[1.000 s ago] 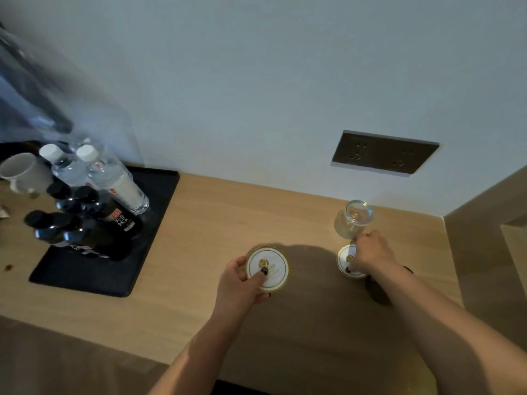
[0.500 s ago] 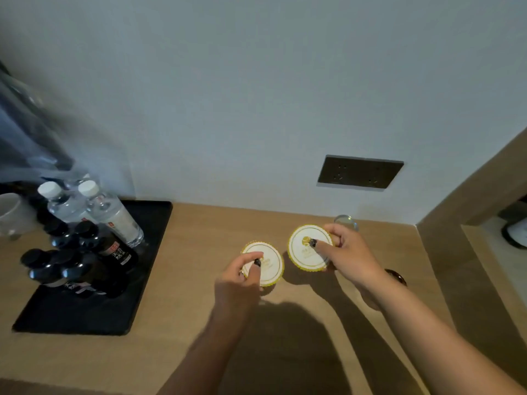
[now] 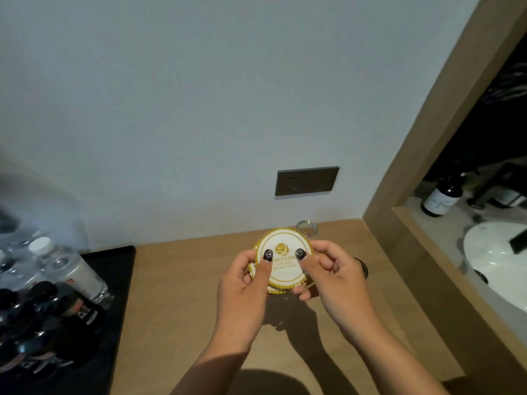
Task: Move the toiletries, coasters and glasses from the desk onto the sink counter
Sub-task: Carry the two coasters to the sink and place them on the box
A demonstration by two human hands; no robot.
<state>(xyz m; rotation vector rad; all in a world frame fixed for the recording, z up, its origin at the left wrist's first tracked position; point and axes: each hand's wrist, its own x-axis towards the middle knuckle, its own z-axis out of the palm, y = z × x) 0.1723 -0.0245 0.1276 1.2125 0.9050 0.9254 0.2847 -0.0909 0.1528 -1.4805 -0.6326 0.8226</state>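
Two round white coasters (image 3: pixel 285 262) with scalloped gold rims are stacked together above the wooden desk (image 3: pixel 176 303). My left hand (image 3: pixel 242 283) grips their left edge, thumb on top. My right hand (image 3: pixel 330 276) grips the right edge, thumb on top. A clear glass (image 3: pixel 307 227) stands on the desk just behind the coasters, mostly hidden by them. To the right, past a wooden partition, lie the sink counter (image 3: pixel 436 232) and white basin (image 3: pixel 496 260).
A black tray (image 3: pixel 108 332) at the left holds water bottles (image 3: pixel 65 266) and dark bottles (image 3: pixel 74 306). A dark socket plate (image 3: pixel 307 181) sits on the wall. The wooden partition (image 3: pixel 427 132) separates desk and counter. A dark pump bottle (image 3: pixel 440 196) stands on the counter.
Both hands have lifted their coasters and brought them together into one stack. The view has swung to the right, showing the sink counter.
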